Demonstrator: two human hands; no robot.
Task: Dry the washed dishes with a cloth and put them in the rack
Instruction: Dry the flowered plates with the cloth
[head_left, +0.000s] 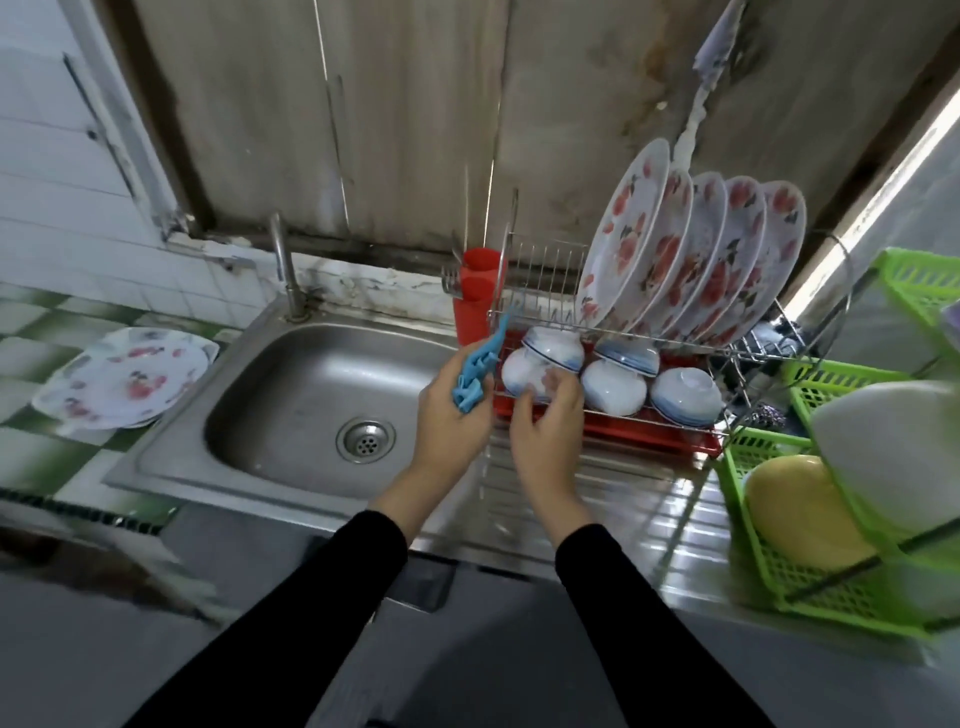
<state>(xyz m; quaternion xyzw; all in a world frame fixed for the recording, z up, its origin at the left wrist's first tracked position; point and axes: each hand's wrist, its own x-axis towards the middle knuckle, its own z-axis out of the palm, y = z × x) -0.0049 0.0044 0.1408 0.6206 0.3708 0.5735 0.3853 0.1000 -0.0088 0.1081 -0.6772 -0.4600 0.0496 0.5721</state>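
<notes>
The left hand (452, 415) clutches the blue cloth (474, 378) clear of the work while the right hand (545, 423) grips an upturned bowl (522, 375) at its twelve o'clock, apparently seating it mouth-down to drain in the lower tier of the rack (540, 280), with plates (124, 376) probably still waiting at nine o'clock beyond the sink (291, 395).

We take steel sink (291, 405) as landmark. Behind sink: tap (283, 265) at back rim, then stained grey panel wall (395, 114) with dark streaks and blotches. Left of sink: green-and-white checked counter tiles (31, 332), with white tiled wall (62, 171) above them. Right of sink: ribbed steel drainboard (623, 499), glinting with reflections. Far right, above sink level, we note bright strip of daylight (893, 171) along dark frame. Below sink front: blurred grey surface (467, 649) — we cannot tell floor from cabinet.
</notes>
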